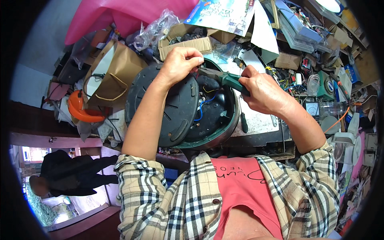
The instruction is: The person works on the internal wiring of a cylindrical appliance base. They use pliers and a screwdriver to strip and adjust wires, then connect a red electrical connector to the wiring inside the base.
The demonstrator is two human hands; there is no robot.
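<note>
My left hand (178, 66) pinches a thin red wire (196, 74) above a round appliance. My right hand (261, 89) grips green-handled pliers or cutters (232, 81), whose jaws are at that wire, close to my left fingertips. A dark round plate (182, 112) with slots and pads lies tilted over the left half of the round housing (222, 130). Blue and yellow wires show inside the housing, on a black interior. A small dark screwdriver (243, 122) lies on a pale board (260, 122) right of the housing.
A paper bag (108, 76), orange plastic item (82, 108), cardboard box (184, 50) and pink sheet (92, 16) crowd the back and left. Electronic parts, tools and an analogue meter (313, 108) fill the right. A person in dark clothing (68, 174) is in the doorway at lower left.
</note>
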